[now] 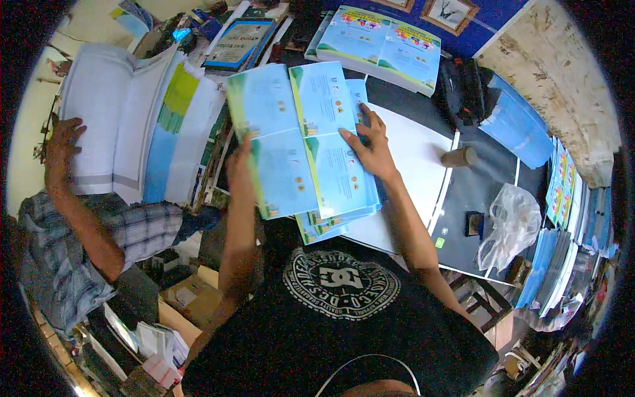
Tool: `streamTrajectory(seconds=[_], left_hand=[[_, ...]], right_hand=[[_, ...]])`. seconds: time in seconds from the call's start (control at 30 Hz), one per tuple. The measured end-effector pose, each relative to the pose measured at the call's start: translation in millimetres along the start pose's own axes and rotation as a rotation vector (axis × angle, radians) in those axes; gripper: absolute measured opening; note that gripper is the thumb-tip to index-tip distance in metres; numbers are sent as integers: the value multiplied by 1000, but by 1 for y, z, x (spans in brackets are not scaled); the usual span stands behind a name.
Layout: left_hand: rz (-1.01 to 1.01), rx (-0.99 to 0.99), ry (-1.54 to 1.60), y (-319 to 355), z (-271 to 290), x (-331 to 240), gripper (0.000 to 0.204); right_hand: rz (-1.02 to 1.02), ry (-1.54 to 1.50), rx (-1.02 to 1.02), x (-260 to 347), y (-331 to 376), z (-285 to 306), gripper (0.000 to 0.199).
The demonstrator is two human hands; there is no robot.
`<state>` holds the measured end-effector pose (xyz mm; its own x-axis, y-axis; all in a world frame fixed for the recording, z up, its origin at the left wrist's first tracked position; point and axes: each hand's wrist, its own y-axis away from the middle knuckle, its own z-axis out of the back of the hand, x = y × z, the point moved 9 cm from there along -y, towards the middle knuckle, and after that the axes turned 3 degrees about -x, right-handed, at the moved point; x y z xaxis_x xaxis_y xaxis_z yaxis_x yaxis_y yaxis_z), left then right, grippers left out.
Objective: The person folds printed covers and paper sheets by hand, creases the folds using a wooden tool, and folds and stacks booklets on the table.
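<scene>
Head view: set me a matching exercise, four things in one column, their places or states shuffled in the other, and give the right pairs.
Things:
1. Left hand
2. Plastic bag
3. Right hand
4. Framed picture

Places or states:
A. On the blue wall
B. At the right edge of the blue-and-green sheets
C. Crumpled and see-through
D. At the left edge of those sheets

Right pairs: 1-D, 2-C, 3-B, 4-A

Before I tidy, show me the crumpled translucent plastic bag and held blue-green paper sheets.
Plastic bag (510, 223): head view, its crumpled middle.
Paper sheets (317, 151): head view, right sheet's left edge.
</scene>
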<state>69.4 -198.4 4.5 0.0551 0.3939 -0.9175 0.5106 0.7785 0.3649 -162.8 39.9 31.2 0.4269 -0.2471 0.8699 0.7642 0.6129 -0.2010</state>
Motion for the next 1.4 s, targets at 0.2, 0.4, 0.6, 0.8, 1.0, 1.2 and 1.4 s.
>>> streamTrajectory(seconds=[0.2, 0.4, 0.6, 0.8, 1.0, 1.2, 1.4], left_hand=[[14, -32, 278, 24, 8, -59, 44], [-3, -77, 30, 36, -57, -23, 31], [37, 111, 153, 28, -103, 28, 37], [-38, 7, 43, 15, -30, -12, 44], [-12, -99, 203, 30, -3, -46, 39], [-105, -6, -74, 44, -79, -17, 29], [-78, 125, 91, 42, -103, 12, 39]], right_hand=[[42, 225, -34, 22, 4, 3, 35], [111, 333, 19, 22, 4, -3, 40], [47, 108, 28, 10, 2, -5, 43], [70, 81, 0, 3, 1, -1, 40], [115, 274, -46, 22, 4, 2, 35], [66, 202, 48, 20, 6, -2, 38], [35, 146, 35, 14, 6, -3, 35]])
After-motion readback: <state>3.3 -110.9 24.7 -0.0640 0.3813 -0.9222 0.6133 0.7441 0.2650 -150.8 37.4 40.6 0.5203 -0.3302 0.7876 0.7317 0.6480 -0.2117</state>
